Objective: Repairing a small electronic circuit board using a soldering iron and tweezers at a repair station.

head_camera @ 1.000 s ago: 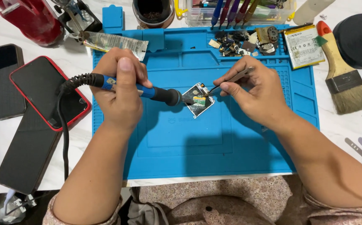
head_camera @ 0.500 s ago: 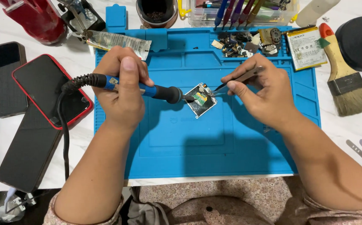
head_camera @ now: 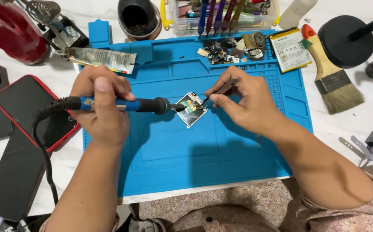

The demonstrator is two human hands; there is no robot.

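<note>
My left hand (head_camera: 102, 107) grips a blue-handled soldering iron (head_camera: 132, 104) whose tip touches a small square circuit board (head_camera: 191, 110) lying on the blue work mat (head_camera: 173, 163). My right hand (head_camera: 240, 101) pinches metal tweezers (head_camera: 216, 92) with their points on the same board, from the right. The iron's black cord (head_camera: 40, 141) loops down past my left wrist.
A red-cased phone (head_camera: 32, 111) and dark phones lie left of the mat. A tube (head_camera: 105, 59), black cup (head_camera: 138, 18), tool box with screwdrivers (head_camera: 221, 15), loose parts (head_camera: 227, 48), a battery (head_camera: 289, 49), paintbrush (head_camera: 330, 75), black round stand base (head_camera: 345, 41) and red object (head_camera: 12, 30) sit behind.
Both hands and the board stay nearly in place; the view has shifted slightly and the tweezers' points have moved a little on the board.
</note>
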